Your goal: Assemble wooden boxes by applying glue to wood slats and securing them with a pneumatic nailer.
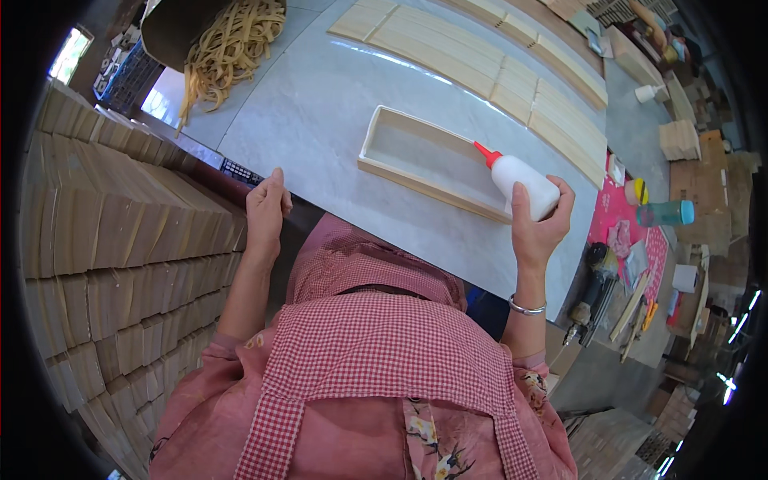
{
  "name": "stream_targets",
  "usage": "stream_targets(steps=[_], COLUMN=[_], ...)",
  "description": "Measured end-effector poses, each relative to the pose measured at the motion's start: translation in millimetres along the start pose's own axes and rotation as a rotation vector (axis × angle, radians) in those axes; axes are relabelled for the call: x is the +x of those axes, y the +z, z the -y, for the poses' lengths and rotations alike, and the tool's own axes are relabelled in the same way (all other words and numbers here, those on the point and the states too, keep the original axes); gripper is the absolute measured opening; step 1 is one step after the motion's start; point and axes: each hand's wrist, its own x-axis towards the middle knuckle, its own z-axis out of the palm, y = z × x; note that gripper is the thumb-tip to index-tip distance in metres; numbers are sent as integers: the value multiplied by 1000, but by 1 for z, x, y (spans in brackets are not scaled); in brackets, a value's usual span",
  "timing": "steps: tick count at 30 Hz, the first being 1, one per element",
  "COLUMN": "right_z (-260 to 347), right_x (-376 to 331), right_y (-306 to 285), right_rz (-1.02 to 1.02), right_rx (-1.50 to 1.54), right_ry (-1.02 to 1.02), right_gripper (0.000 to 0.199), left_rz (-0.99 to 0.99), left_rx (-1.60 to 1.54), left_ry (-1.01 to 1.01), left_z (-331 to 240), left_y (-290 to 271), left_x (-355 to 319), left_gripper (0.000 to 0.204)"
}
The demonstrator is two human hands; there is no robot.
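My right hand (538, 220) is wrapped round a white squeeze bottle (524, 184) with a red pointed nozzle. The bottle is tilted, its tip by the far long side of a thin wooden rectangular frame (432, 186). That frame rests on the grey marbled tabletop (320, 152), which shows through its open middle. A whitish line runs along part of the frame's upper edge. Off the table's left front edge, my left hand (268, 204) is closed with its fingers curled in. Nothing shows in it.
Flat pale wooden boards (436, 56) lie in a row across the far table. A container of tan rubber bands (232, 48) sits far left. Tall wood stacks (120, 208) crowd my left. A power tool (596, 280) and a teal bottle (666, 213) are at right.
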Motion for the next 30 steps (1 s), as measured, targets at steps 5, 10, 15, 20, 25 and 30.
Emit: stream_targets(steps=[5, 10, 15, 20, 25, 30], right_z=[-16, -31, -41, -46, -43, -32], right_x=[-2, -4, -6, -10, -17, -35], right_y=[-23, -41, -56, -65, -74, -88], right_rz=[-36, -112, -155, -181, -167, -131], right_rx=[-42, -104, -148, -160, -176, -182], right_ry=[35, 8, 26, 31, 32, 56], right_gripper=[47, 50, 50, 50, 49, 48], left_rz=[10, 53, 101, 109, 81, 81], left_rx=[-45, -93, -144, -144, -128, -55], left_ry=[-28, -28, -7, 2, -9, 5], left_z=[-7, -7, -5, -6, -7, -8], left_y=[8, 12, 13, 18, 23, 23], left_x=[-3, -3, -2, -4, -5, -6], left_gripper=[40, 33, 28, 28, 31, 33])
